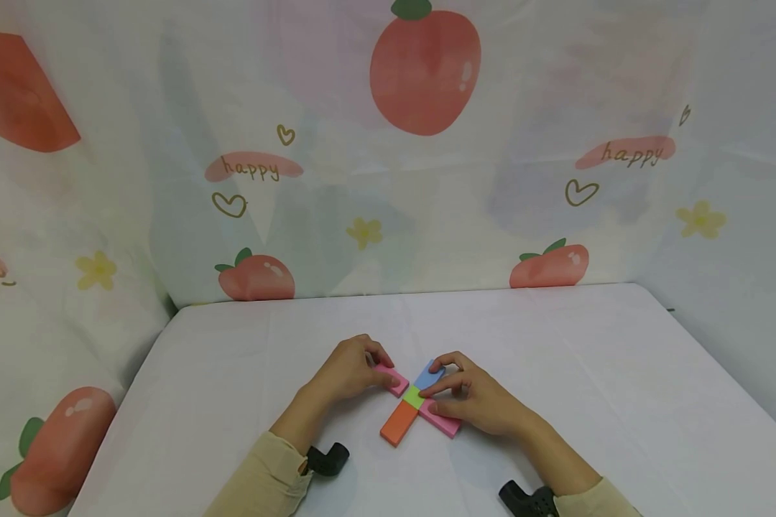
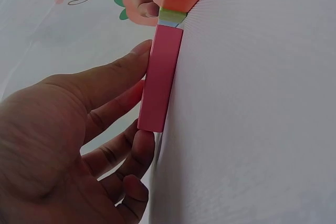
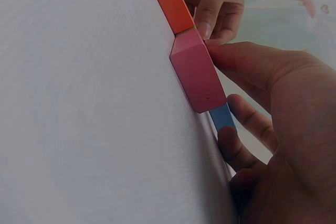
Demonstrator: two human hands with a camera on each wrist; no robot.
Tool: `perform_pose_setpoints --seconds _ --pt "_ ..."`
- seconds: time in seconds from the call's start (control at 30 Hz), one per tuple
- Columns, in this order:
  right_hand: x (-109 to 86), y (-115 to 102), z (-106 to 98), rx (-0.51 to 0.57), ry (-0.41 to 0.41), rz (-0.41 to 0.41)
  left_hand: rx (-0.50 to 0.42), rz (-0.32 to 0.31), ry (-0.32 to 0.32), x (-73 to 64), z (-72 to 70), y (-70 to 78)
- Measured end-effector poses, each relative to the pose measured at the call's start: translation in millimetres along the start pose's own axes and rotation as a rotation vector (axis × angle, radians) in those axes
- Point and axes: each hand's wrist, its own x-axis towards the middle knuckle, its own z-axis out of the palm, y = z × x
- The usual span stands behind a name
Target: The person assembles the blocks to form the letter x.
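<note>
My left hand (image 1: 352, 370) grips a pink block (image 1: 399, 385) by its outer part, thumb on top and fingers at the far side and end. That block's inner end sits close to a small green square block (image 1: 413, 397). Over the other blocks lies my right hand (image 1: 481, 402): its thumb rests on a second pink block (image 1: 441, 422), one fingertip is at the green block, and others touch a blue block (image 1: 424, 378). An orange block (image 1: 399, 424) extends from the green one toward me, untouched. Together the blocks form a cross shape, lying flat on the table.
A white cloth covers the table (image 1: 233, 402). Behind it hangs a curtain (image 1: 427, 201) printed with fruit, hearts and flowers, which also runs along the left side. Black wrist mounts (image 1: 328, 459) sit on both forearms near the sleeves.
</note>
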Motion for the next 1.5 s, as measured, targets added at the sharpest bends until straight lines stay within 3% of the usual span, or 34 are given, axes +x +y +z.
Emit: perform_pose_setpoints --seconds 1.5 --pt "-0.3 2.3 0.8 -0.011 0.008 -0.012 0.015 0.036 -0.026 -2.7 -0.1 5.0"
